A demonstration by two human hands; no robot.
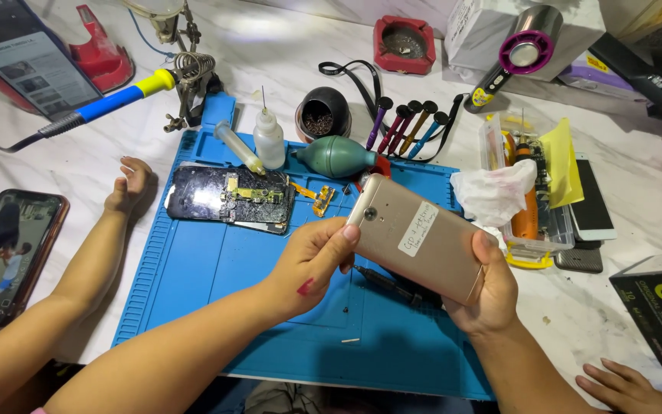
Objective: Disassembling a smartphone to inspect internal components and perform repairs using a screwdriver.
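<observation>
One gold phone point(421, 244) — two hands

Gold smartphone point(421, 239) held back-up above a blue repair mat, tilted so that its top end points up and to the left and its bottom end down and to the right. Rounded corners, smooth metallic rear shell, small round camera lens near the top end with a tiny dot beside it. White rectangular paper sticker with handwriting stuck slantwise on the middle of the back. Top-left corner pinched by the left hand point(317, 264), thumb on the rear shell; bottom end cradled in the right hand point(486, 295), thumb pressed along the right edge. Screen side facing down, out of sight.
</observation>
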